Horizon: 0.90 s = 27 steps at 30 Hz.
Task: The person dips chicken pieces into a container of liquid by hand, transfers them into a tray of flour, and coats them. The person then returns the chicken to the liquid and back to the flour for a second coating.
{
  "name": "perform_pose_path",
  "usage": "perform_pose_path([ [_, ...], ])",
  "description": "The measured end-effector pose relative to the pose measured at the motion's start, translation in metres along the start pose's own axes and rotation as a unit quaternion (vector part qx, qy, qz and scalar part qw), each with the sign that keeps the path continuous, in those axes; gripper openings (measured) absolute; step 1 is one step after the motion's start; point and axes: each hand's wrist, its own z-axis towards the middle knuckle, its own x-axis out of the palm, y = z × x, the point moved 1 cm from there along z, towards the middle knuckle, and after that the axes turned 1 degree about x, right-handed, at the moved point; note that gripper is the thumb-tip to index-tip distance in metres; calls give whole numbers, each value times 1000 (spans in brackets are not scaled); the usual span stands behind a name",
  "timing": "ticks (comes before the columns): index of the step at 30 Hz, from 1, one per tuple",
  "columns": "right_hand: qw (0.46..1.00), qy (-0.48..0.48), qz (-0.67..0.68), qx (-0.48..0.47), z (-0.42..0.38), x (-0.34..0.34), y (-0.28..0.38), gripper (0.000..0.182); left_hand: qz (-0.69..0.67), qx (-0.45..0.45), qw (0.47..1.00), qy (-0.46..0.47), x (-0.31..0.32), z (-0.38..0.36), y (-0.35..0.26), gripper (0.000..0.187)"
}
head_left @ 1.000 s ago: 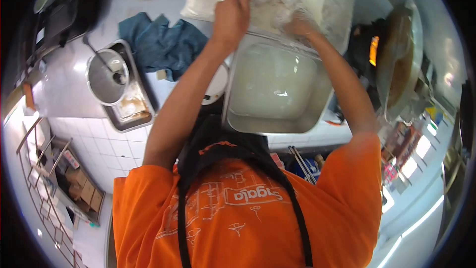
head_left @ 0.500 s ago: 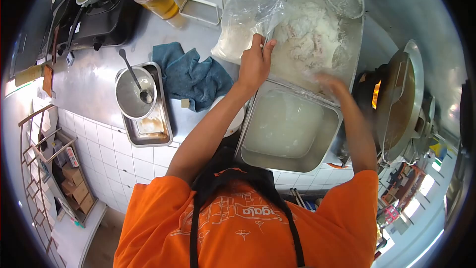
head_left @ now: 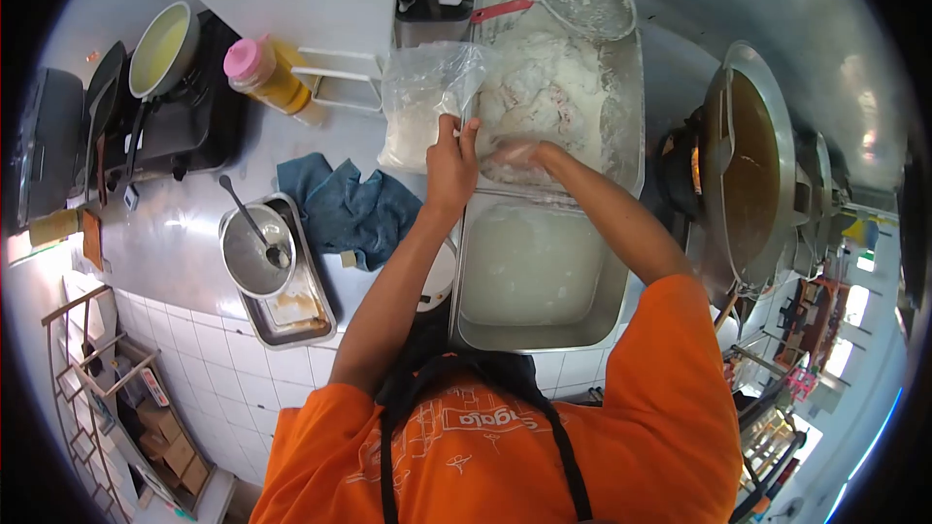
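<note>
Left hand: the left hand [head_left: 450, 163] sits at the left rim of the flour tray [head_left: 633, 87], fingers curled and pinching the lower edge of the plastic bag [head_left: 424, 102].
Plastic bag: clear, partly full of white flour, slumped on the steel counter [head_left: 184, 223] just left of the tray; its bulk lies above and to the left of the pinching fingers, its mouth turned toward the tray.
Right hand: the right hand [head_left: 515, 157] lies low in the tray's near end, coated white and pressed into the floured pieces [head_left: 549, 97]; whether the fingers close on anything I cannot tell.
Floured pieces: heaped in the tray's middle, just beyond the right hand and touching it.
Near tray: a deep steel pan [head_left: 466, 325] of pale liquid, butted against the flour tray's near end, under both forearms.
Left of the arms: blue cloth [head_left: 345, 209], then a bowl with a ladle [head_left: 254, 252].
Right side: wok [head_left: 752, 170] of brown oil, apart from the trays.
</note>
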Motion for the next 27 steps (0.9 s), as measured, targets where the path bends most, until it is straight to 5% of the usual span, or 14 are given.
perform_pose_path([
  [3,994,102,-12,-22,-21,-20,2,60,1,-18,1000,14,-2,0,2,33],
  [5,987,56,150,-13,-55,-47,-2,56,8,-15,1000,15,-1,0,7,32],
  [7,969,-102,157,-160,-42,-72,-55,56,-5,-30,999,14,-2,-1,3,32],
  [8,970,-100,157,-158,-51,-81,-56,56,-13,-38,999,21,-3,-1,1,32],
  [10,967,-208,-138,-47,-75,-105,-48,62,-11,-30,999,11,-1,0,4,32],
  [13,958,-256,-112,58,-15,-60,-70,68,-6,-16,1000,14,1,-3,5,32],
  [17,966,-221,-119,65,-29,-41,-45,75,-3,-32,999,24,-2,-1,0,32],
  [20,959,-202,-191,-52,-35,-57,-80,71,-9,-9,1000,8,1,0,7,31],
  [22,958,-254,-132,35,-53,-78,-72,67,-10,-18,1000,2,-1,0,4,32],
  [25,961,-151,-230,5,-52,-91,-27,65,0,-23,1000,12,1,1,5,32],
  [27,956,-186,-225,6,-18,-61,-9,67,3,-21,1000,19,3,-2,3,32],
])
